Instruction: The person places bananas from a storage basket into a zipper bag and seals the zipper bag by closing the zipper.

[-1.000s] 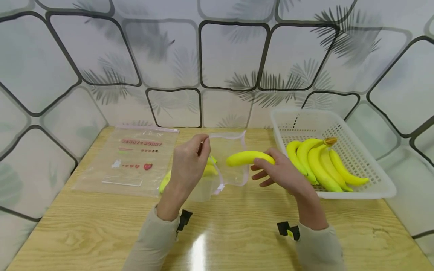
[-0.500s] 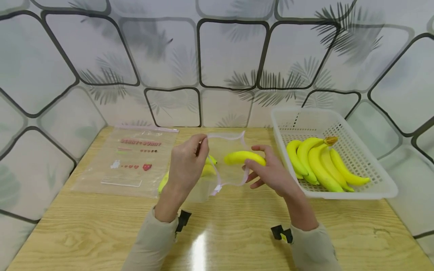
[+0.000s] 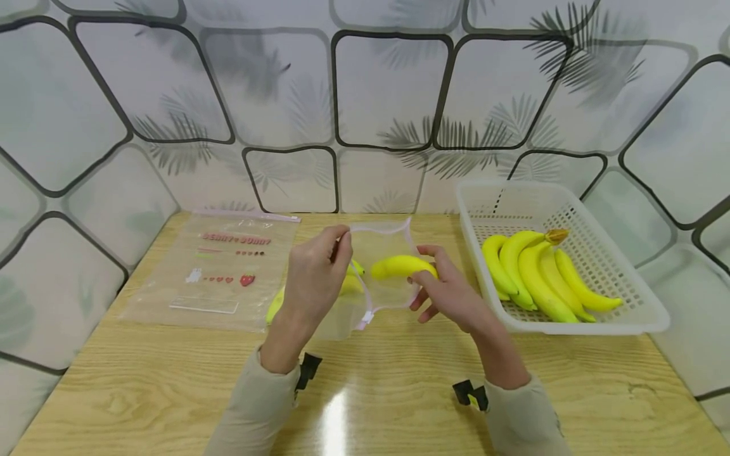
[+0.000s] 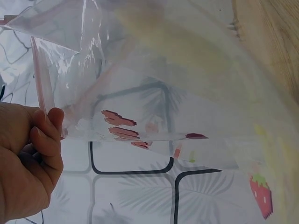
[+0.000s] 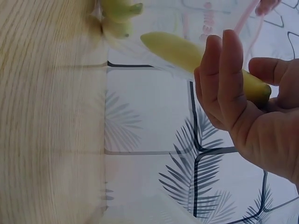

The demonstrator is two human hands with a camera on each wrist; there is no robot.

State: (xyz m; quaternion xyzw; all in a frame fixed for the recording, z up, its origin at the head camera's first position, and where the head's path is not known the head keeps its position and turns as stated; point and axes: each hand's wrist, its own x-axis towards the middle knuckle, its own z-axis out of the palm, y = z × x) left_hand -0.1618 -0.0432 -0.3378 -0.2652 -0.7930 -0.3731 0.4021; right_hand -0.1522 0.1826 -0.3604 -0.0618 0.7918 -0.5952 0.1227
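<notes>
My left hand pinches the rim of a clear zip bag with a pinkish zip edge and holds its mouth open toward the right. Inside the bag, partly behind that hand, lie yellow bananas. My right hand grips a single banana by one end, its other end pointing left into the bag's mouth. In the right wrist view the thumb and fingers close round the banana, which slopes through the opening. The left wrist view shows the bag's film with a printed strawberry, spread beside the pinching fingers.
A second zip bag, flat and printed with red lettering, lies on the wooden table at the left. To the right stands a white perforated basket with several bananas. A patterned wall rises behind the table.
My right hand has moved left with the banana, bringing it further into the bag's mouth. The left hand keeps its hold on the rim, nearly still.
</notes>
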